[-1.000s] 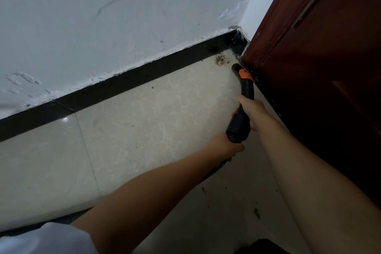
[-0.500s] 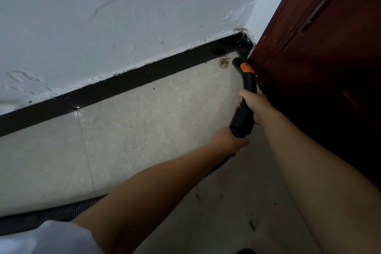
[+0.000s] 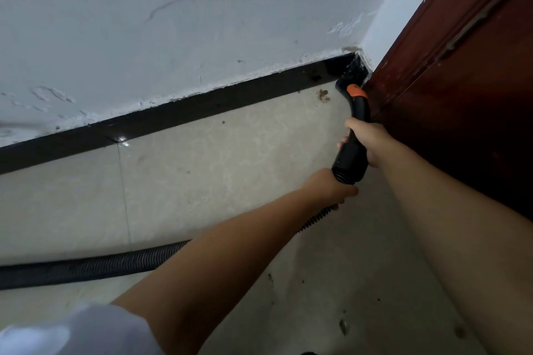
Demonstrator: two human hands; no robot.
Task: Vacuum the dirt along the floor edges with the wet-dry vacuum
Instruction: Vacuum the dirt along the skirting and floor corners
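White plaster wall [image 3: 173, 23] up top, cream tiled floor [image 3: 216, 158] below, dark red wooden door [image 3: 461, 95] on the rt. Black glossy skirting strip [image 3: 202, 112] runs along the wall's foot into the corner.

Black ribbed vacuum hose [image 3: 86, 268] trails across the floor from the left & passes under my left forearm. It's soft & springy, I'd guess, so it'll tug sideways; better steered by the stiff part than by the ribs.

Black curved plastic nozzle handle w/ an orange tab [image 3: 356, 121] is that stiff part: light, hard, prob. a bit slick. My right hand [image 3: 367, 143] has its grip wrapped round the handle's middle, fingers closed on it. My left hand [image 3: 331, 190] has its grip closed just below the handle's cuff, where the hose joins.

Nozzle mouth sits in the corner, against the skirting & beside the door, ahead of both hands.

Small brown dirt clump [image 3: 323, 95] lies on the floor just left of the nozzle tip, near the skirting, not yet picked up. Few dark specks nearer me too.
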